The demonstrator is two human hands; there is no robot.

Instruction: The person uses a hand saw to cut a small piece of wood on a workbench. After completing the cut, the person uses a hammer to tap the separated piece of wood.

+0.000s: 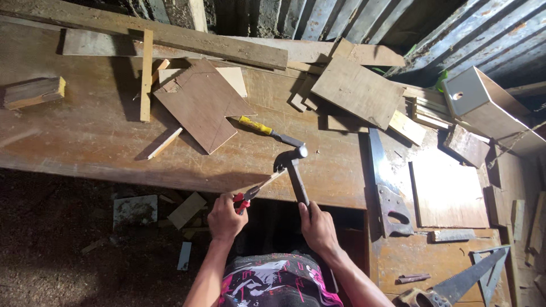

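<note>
Bare bench [85,136] lies open left of the hammer [293,165]; chisel [270,132] and handsaw [384,182] crowd its right.

Both forearms reach forward, wrists straight; left grip [226,217] fisted closed, right grip [317,226] wrapped closed.

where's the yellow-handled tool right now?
In the head view, the yellow-handled tool lies flat on the workbench near its middle, just right of the brown plywood piece and just above the head of the hammer held in the right hand.
</note>
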